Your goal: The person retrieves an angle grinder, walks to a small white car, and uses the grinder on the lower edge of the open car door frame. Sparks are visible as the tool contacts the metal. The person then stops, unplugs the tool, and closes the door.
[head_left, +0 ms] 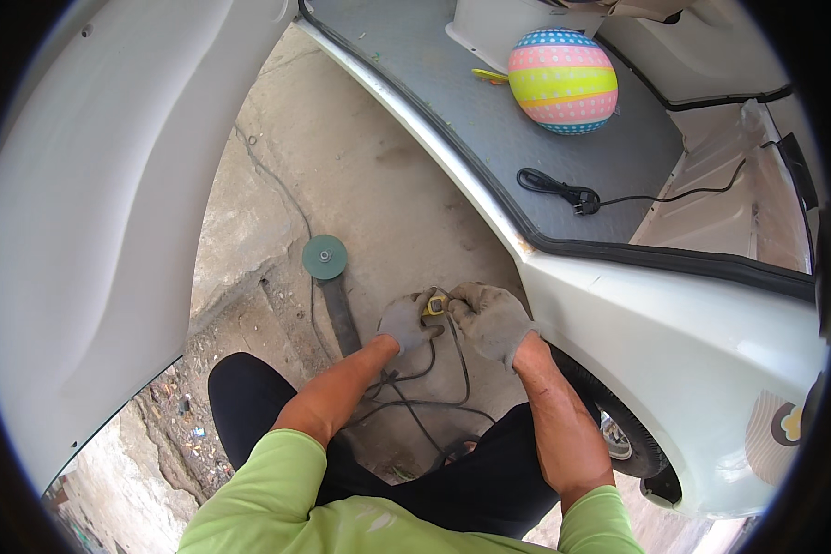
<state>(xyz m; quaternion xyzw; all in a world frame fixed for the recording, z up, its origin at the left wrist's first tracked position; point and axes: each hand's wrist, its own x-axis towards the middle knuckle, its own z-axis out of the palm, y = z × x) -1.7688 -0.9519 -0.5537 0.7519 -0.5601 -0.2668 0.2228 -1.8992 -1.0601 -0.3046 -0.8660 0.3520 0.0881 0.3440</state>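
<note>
Both my hands wear grey, soiled work gloves and meet low over the ground between my knees. My left hand (404,319) is closed round a small yellow-and-black piece (436,304) that looks like a cable connector; its exact kind is partly hidden by the fingers. My right hand (492,319) pinches at its right side, fingers drawn together, where a black cable (462,355) hangs down. Another length of black cable drops below my left hand. To the left of my hands an angle grinder (340,314) lies on the ground, its green disc (325,257) facing up.
An open white vehicle door (92,203) stands at left; the white vehicle body (646,323) and a tyre (637,429) at right. On the grey vehicle floor (415,74) rest a colourful ball (563,81) and a coiled black plug cord (554,187). The concrete ground (388,194) is cracked.
</note>
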